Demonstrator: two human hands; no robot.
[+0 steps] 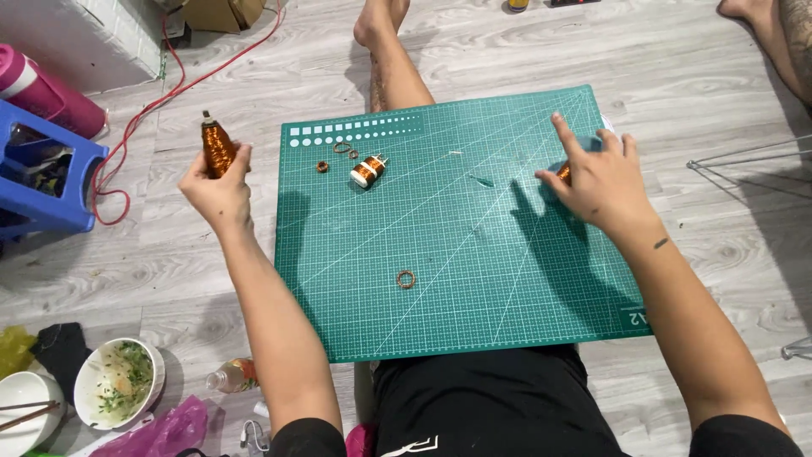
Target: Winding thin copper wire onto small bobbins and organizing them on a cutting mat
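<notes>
My left hand [218, 188] is raised over the floor left of the green cutting mat [440, 279] and grips a cone-shaped spool of copper wire [216, 145]. My right hand [600, 182] rests near the mat's right edge, fingers curled over a small copper-coloured object [564, 173] that is mostly hidden. On the mat lie a small white bobbin wound with copper wire [368, 170], a few small copper rings [342, 149] near it, and one copper wire ring [406, 278] in the middle front.
The mat lies across my legs on a grey wood-pattern floor. A blue plastic stool [46, 178], a pink bottle [42, 89] and a red cable [161, 101] are at left. Used bowls [114, 381] and a small bottle [233, 375] sit at bottom left. Another person's leg [782, 42] is top right.
</notes>
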